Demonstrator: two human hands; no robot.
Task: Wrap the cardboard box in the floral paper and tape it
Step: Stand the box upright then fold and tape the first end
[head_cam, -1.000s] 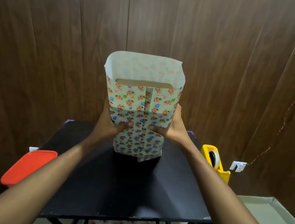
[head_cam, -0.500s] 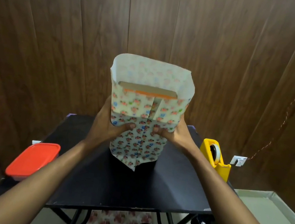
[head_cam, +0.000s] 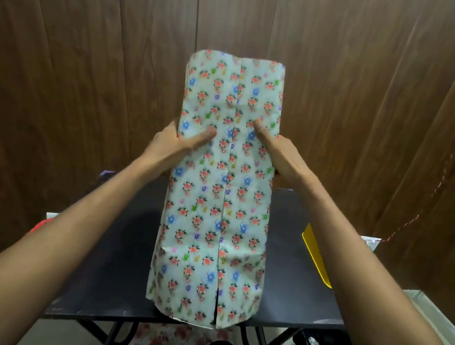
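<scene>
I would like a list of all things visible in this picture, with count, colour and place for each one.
wrapped box: one, floral paper, held tilted above the table
table: one, black, under the box
tape dispenser: one, yellow, table's right edge, partly hidden
lid: one, red, left, mostly hidden
wall: brown wood panels, behind
left hand: one, grips the box's left side
right hand: one, grips the box's right side

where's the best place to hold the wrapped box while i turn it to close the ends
Likely by its long side edges near the middle, one from each side, as the left hand and right hand hold the wrapped box now: the loose paper ends would crush.
</scene>
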